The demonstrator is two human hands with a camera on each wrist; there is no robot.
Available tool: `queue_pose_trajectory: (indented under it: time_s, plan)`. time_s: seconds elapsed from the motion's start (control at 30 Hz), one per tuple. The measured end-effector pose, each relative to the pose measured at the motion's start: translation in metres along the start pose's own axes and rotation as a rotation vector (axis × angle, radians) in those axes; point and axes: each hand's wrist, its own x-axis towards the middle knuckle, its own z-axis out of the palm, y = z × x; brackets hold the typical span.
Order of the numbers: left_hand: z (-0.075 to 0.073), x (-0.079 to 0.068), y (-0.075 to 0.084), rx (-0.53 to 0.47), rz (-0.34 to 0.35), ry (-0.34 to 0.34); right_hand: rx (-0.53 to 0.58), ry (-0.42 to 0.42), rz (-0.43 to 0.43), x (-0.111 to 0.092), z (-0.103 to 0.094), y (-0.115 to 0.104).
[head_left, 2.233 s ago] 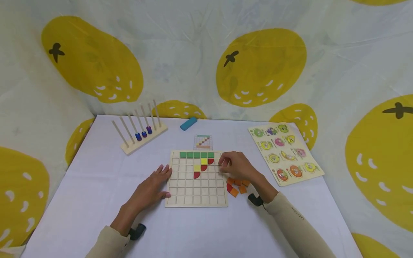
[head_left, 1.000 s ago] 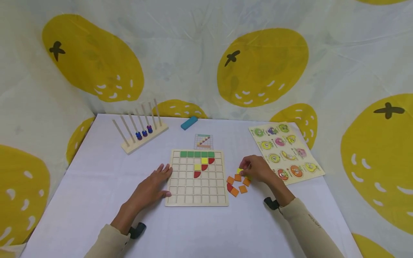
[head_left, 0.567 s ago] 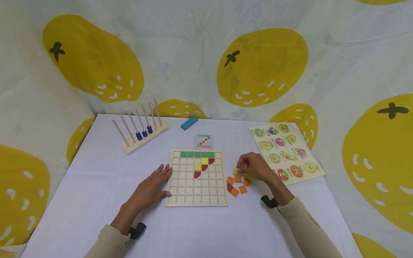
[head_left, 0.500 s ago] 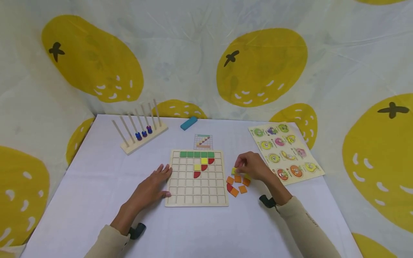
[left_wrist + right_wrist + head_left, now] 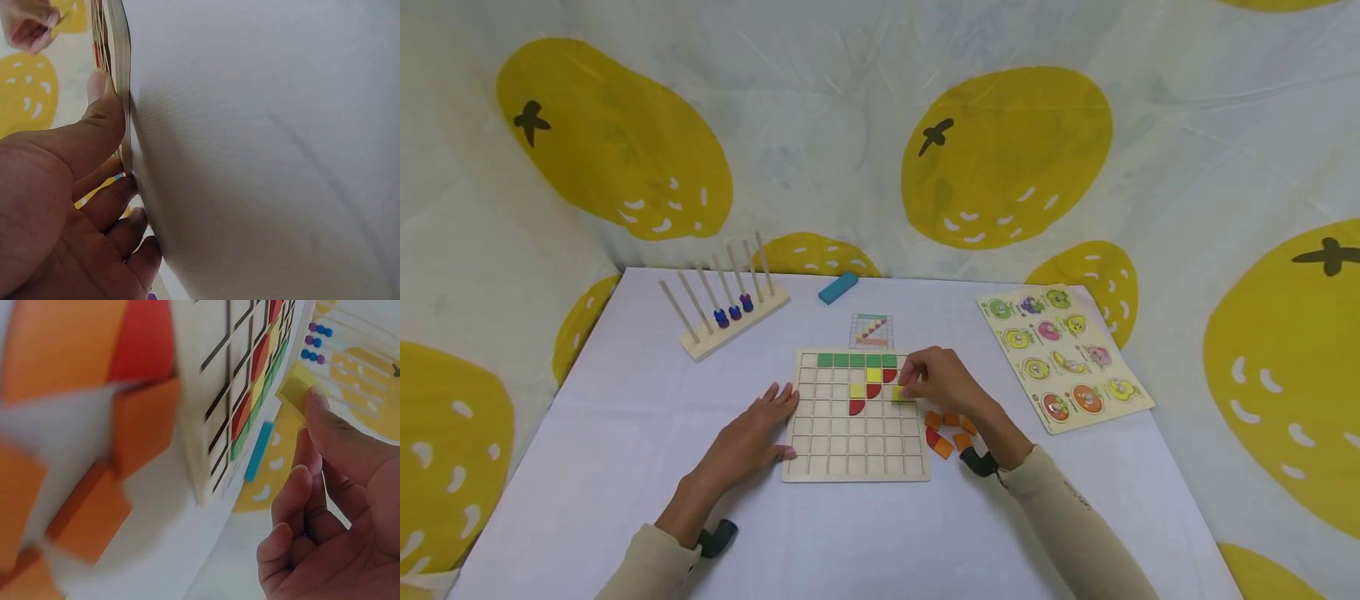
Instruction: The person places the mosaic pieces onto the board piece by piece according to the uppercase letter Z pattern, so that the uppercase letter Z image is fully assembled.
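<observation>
A square wooden grid board (image 5: 857,468) lies mid-table. Green square tiles (image 5: 857,361) fill part of its top row, with yellow tiles (image 5: 857,390) and red quarter-round tiles (image 5: 857,407) stepping diagonally below. My left hand (image 5: 752,433) rests at the board's left edge, fingers spread, thumb touching the rim in the left wrist view. Above the board's right side, my right hand (image 5: 943,382) pinches a yellow square tile (image 5: 297,387) between thumb and finger. Loose orange tiles (image 5: 943,448) and a red one (image 5: 932,437) lie beside the board, partly hidden by my right forearm.
Behind the board lies a small pattern card (image 5: 871,332). A peg abacus (image 5: 737,325) with several beads stands at the back left, near a blue block (image 5: 838,288). At the right is a wooden fruit puzzle (image 5: 1060,379). A patterned cloth (image 5: 820,150) hangs behind the table.
My right hand went from the board to the loose tiles, took hold of a yellow tile and carried it left over the board. My left hand has stayed in place.
</observation>
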Motion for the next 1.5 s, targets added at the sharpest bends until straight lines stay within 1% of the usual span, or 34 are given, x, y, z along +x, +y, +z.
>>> queue_pose_trajectory:
  time_s: [0.17, 0.37, 0.53, 0.7, 0.8, 1.03, 1.13, 1.23, 1.4, 1.5]
  plan:
    - [0.001, 0.0, -0.001, -0.001, -0.003, -0.003, 0.011, 0.004, -0.027, 0.011, 0.021, -0.02]
    - [0.002, 0.0, -0.002, 0.0, -0.002, -0.003, -0.013, -0.015, -0.066, 0.022, 0.045, -0.037]
    - [0.001, 0.0, -0.002, -0.014, -0.005, -0.002, -0.025, -0.017, -0.052, 0.028, 0.061, -0.047]
    - [0.001, 0.001, -0.002, -0.025, -0.006, -0.003, -0.084, 0.0, -0.048, 0.032, 0.071, -0.055]
    - [0.002, 0.001, -0.003, -0.027, 0.0, 0.0, -0.122, 0.016, -0.05, 0.034, 0.074, -0.057]
    - [0.0, 0.0, -0.002, -0.025, 0.003, 0.003, -0.227, -0.03, -0.067, 0.034, 0.077, -0.058]
    - [-0.001, 0.0, -0.002, -0.034, 0.005, 0.005, -0.246, -0.027, -0.087, 0.033, 0.077, -0.058]
    - [-0.002, -0.001, -0.001, -0.042, 0.007, 0.002, -0.233, -0.022, -0.111, 0.032, 0.076, -0.058]
    - [-0.002, -0.001, -0.001, -0.047, 0.009, 0.001, -0.159, -0.021, -0.128, 0.028, 0.069, -0.054]
    - [-0.001, -0.001, -0.001, -0.045, 0.006, 0.005, -0.11, -0.011, -0.102, 0.024, 0.062, -0.045]
